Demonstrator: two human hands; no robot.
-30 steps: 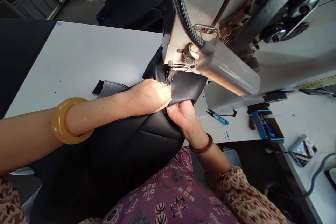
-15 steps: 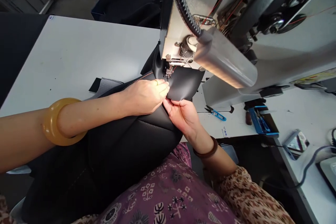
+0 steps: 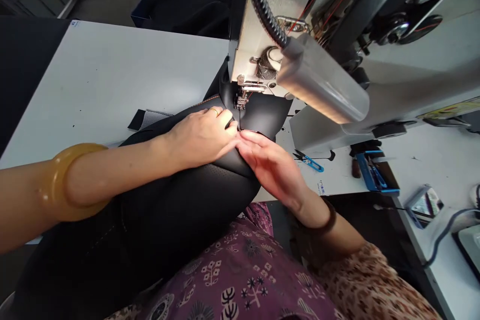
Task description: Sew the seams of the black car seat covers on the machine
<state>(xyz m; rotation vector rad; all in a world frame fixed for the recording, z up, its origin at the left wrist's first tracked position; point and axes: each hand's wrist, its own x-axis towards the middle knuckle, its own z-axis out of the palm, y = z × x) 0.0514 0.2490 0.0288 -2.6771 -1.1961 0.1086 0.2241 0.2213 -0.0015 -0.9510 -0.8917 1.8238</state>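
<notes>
Light is bright and even on the white tabletop left of the grey sewing machine head. Hard glare marks the translucent grey cylindrical guard on that machine head. Below it, the black leather panel falls into dim shadow, its surface detail faint. The amber bangle toward the left frame edge appears stretched and softly blurred.
</notes>
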